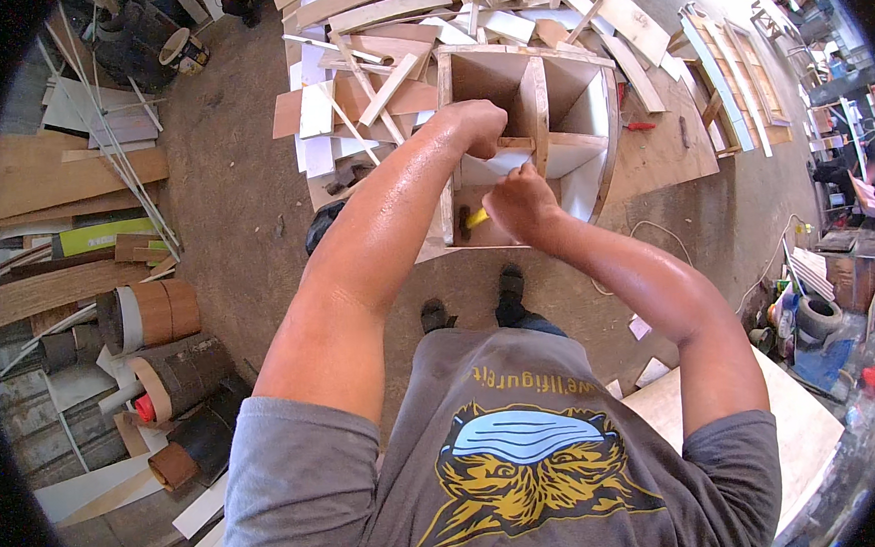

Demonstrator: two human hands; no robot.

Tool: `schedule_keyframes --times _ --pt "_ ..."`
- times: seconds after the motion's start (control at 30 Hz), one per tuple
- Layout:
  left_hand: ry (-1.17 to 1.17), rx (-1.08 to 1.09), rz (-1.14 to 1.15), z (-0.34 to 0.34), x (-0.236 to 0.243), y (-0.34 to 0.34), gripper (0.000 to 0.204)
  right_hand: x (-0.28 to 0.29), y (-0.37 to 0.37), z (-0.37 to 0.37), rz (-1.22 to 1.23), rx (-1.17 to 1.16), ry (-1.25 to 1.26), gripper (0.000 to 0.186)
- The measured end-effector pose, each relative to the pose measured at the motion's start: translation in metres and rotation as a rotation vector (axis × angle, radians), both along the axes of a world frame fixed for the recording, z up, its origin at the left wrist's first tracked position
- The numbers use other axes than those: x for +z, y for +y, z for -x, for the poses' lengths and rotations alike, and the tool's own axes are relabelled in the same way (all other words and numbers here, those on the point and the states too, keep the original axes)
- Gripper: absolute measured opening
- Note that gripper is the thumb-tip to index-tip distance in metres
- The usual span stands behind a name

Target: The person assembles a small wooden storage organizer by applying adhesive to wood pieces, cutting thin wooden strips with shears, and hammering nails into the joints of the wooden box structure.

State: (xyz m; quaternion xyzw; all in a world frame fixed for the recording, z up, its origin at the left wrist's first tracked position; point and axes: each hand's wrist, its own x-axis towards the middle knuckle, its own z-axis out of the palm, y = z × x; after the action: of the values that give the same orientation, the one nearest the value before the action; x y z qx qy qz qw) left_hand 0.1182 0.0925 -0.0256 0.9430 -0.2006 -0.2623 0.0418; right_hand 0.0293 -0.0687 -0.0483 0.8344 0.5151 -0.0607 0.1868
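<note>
A wooden box frame (539, 97) with several open compartments stands in front of me, light wood on its edges and white panels inside. My left hand (482, 127) is closed at the front edge of the crosspiece in its left half. What its fingers pinch, if anything, is hidden. My right hand (523, 204), just below and to the right, is wrapped round a hammer (475, 217). A yellow part of its handle and its dark head show to the left of the fist, over the lower left compartment.
Wood offcuts (386, 86) lie piled left of and behind the box. A red-handled tool (639, 126) rests on the board to its right. Rolled sheets (150, 316) and planks (71, 176) line the left side. A pale panel (798, 432) lies at the lower right, and a thin cord (671, 234) crosses the floor.
</note>
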Motion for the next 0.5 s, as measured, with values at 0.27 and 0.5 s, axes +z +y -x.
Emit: schedule_keyframes --times 0.27,0.5 --pt "-0.002 -0.033 -0.015 -0.004 -0.003 -0.003 0.027 -0.001 0.003 -0.006 -0.049 -0.032 -0.063 0.017" --pt "0.012 -0.024 -0.007 -0.005 -0.007 -0.001 0.027 -0.002 0.002 -0.014 -0.043 0.021 -0.026 0.017"
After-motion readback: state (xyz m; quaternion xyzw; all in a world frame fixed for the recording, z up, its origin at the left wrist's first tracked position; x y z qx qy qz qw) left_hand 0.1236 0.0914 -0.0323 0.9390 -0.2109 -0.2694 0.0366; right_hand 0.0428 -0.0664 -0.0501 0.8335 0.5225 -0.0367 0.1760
